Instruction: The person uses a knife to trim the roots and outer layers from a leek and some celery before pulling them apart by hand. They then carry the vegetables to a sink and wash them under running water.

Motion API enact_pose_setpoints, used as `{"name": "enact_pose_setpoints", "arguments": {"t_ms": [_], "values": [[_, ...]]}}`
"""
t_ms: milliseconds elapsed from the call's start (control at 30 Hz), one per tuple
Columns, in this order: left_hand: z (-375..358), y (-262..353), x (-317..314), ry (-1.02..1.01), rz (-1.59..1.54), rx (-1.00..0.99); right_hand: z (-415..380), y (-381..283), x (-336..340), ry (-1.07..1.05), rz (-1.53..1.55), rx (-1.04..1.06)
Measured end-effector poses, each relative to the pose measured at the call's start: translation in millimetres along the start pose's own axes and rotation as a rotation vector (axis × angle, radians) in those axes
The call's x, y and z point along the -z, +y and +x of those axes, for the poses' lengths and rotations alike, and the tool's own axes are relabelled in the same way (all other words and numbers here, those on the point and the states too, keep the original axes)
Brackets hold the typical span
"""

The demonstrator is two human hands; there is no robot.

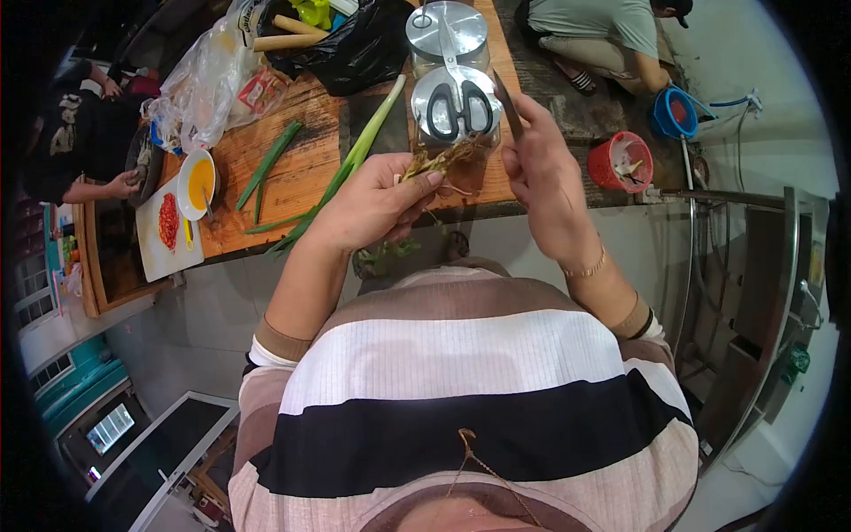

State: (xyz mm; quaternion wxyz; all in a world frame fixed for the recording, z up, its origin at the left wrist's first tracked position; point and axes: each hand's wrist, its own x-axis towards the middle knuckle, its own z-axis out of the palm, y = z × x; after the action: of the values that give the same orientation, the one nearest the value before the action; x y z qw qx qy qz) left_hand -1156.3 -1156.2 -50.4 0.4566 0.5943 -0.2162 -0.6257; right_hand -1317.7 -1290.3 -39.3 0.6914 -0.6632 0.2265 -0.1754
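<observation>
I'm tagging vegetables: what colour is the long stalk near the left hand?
The long stalk: pale green, darker at its near end; head view.

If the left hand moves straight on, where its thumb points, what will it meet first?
From the left hand, most likely the right hand, holding a knife. The nearer jar seems to lie below that line, but depth is unclear.

Herb bunch (443, 162) and knife (508, 105) only partly seen.
The bunch's middle is hidden by the left hand (377, 199), the knife's handle by the right hand (550, 177). The black bag (368, 53) and crouching person (598, 35) are cut off by the top edge; the bright panel (110, 430) is too small to be made out.
</observation>
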Motion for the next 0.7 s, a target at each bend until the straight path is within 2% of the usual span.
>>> {"name": "enact_pose_setpoints", "arguments": {"t_ms": [100, 233, 333, 433, 533, 700], "values": [[4.5, -2.0, -0.6, 0.027, -0.028, -0.003, -12.4, -2.0, -7.4, -0.096, -0.101, 0.050], [9.8, -1.4, -5.6, -0.029, -0.035, -0.038, -5.9, 27.7, -19.7, -0.109, 0.024, 0.104], [11.4, 1.2, -12.3, -0.034, -0.003, -0.036, -5.0, 33.4, -19.4, -0.104, 0.078, 0.059], [15.2, 2.2, -18.6, -0.045, 0.019, -0.044, -2.6, 40.8, -16.2, -0.051, 0.004, 0.113], [16.6, 4.5, -19.9, -0.061, 0.015, -0.032, 0.3, 39.7, -12.7, 0.012, -0.220, 0.194], [19.5, 1.4, -24.2, -0.092, 0.053, -0.058, 4.3, 39.6, -12.5, 0.057, -0.352, 0.184]]}}
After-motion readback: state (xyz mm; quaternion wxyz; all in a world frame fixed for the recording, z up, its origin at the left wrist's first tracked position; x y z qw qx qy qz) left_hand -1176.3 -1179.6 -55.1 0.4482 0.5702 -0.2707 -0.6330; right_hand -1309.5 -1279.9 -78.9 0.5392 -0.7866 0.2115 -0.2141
